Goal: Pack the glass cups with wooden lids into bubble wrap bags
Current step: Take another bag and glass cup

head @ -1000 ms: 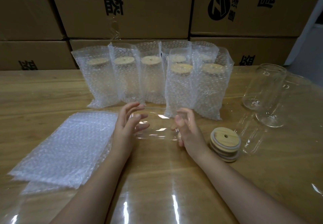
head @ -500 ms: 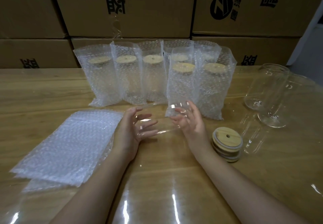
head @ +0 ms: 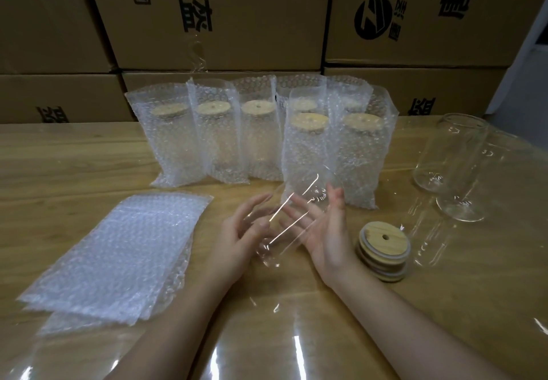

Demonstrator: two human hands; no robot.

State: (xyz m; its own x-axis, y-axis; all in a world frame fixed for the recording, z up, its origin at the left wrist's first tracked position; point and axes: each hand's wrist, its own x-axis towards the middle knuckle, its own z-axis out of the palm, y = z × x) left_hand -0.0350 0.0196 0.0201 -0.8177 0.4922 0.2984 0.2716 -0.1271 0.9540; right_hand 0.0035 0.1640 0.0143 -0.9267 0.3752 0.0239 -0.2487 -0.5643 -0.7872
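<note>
A clear glass cup [head: 296, 216] with no lid hangs tilted above the table between my hands, its mouth pointing up and away. My left hand [head: 240, 240] curls its fingers round the cup's lower end. My right hand [head: 326, 231] lies against the cup's right side with palm and straight fingers. A short stack of wooden lids [head: 384, 249] sits just right of my right wrist. A pile of flat bubble wrap bags [head: 118, 255] lies to the left. Several lidded cups in bubble wrap bags [head: 261, 136] stand in rows behind.
Two more bare glass cups [head: 453, 157] stand at the right on the wooden table [head: 59, 166], whose near part is covered with shiny clear film. Stacked cardboard boxes [head: 237, 18] wall off the back.
The cup lay low and level between my hands. Both hands have lifted it and tilted its mouth upward, with the right hand turning palm-up beneath its side.
</note>
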